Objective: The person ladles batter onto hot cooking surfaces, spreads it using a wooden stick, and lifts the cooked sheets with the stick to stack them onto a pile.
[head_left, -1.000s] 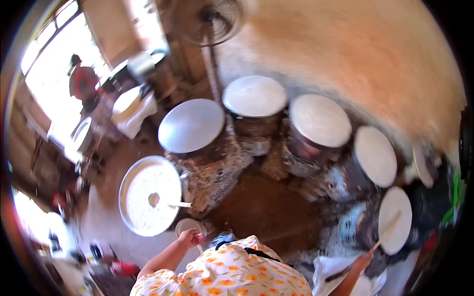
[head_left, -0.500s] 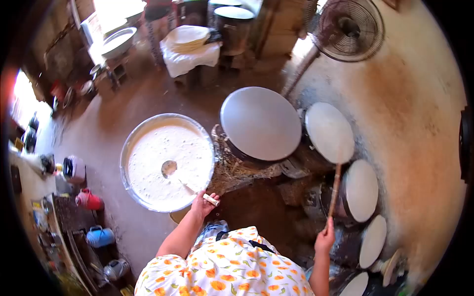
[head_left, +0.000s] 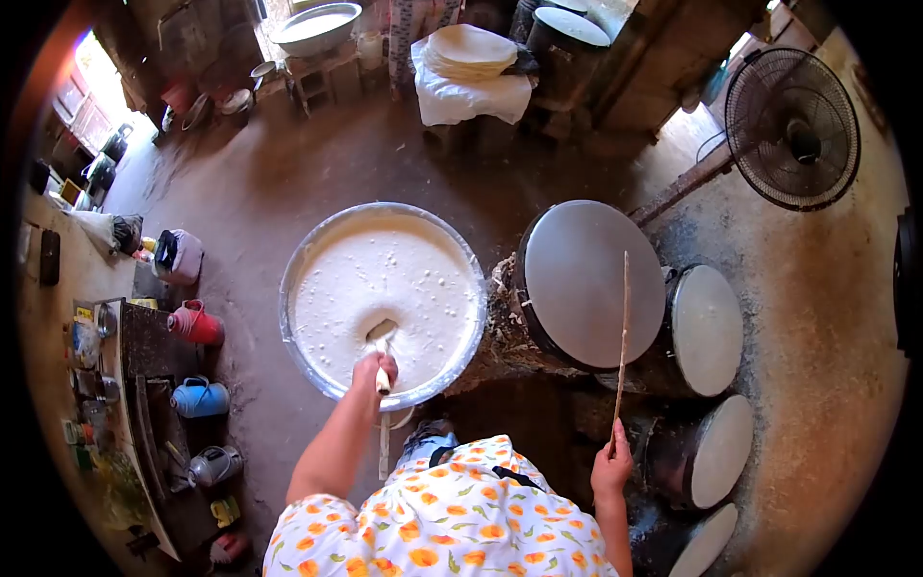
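Left hand (head_left: 375, 370) by basin rim (head_left: 423, 395); griddle (head_left: 582, 288) apart.

Left hand (head_left: 373, 371) closed round ladle (head_left: 382, 333), which meets pale batter (head_left: 346, 260) beyond grip, in wide basin (head_left: 288, 313). Right hand (head_left: 612, 464) clasps thin stick (head_left: 624, 341); far end overlaps grey griddle (head_left: 582, 288), contact unclear.

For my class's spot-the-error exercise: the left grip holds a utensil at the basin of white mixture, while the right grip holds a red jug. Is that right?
No, the head view shows the right grip holding a thin stick. The rest stands.
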Motion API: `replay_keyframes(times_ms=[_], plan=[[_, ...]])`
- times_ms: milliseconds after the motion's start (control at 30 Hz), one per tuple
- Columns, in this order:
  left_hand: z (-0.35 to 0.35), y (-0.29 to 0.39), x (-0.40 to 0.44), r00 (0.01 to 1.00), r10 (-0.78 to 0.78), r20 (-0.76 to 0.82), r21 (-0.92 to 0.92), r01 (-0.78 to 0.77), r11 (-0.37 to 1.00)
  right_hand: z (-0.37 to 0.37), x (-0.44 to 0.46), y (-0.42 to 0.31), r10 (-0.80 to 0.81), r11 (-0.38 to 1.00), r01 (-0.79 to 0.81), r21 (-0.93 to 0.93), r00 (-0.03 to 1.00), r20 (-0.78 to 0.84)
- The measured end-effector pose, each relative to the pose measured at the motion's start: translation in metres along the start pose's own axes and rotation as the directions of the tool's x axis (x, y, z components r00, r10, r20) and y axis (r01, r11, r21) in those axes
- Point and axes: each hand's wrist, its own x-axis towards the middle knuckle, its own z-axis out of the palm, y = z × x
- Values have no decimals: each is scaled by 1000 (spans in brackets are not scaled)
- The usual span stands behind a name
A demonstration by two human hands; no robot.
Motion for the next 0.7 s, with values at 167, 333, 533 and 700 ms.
replay_keyframes(times_ms=[167,333,533,700], plan=[[23,32,54,922,384,52,488,-359,795,-8,3,4,-51,999,51,-5,997,62],[45,16,-39,879,418,228,582,-467,666,-5,14,29,-20,995,14,96,998,55],[70,-33,-184,771,366,522,504,-624,597,-3,53,30,-191,975,180,130,978,80],[92,-75,-295,561,486,670,431,-827,361,3,77,28,-215,954,171,246,963,162]])
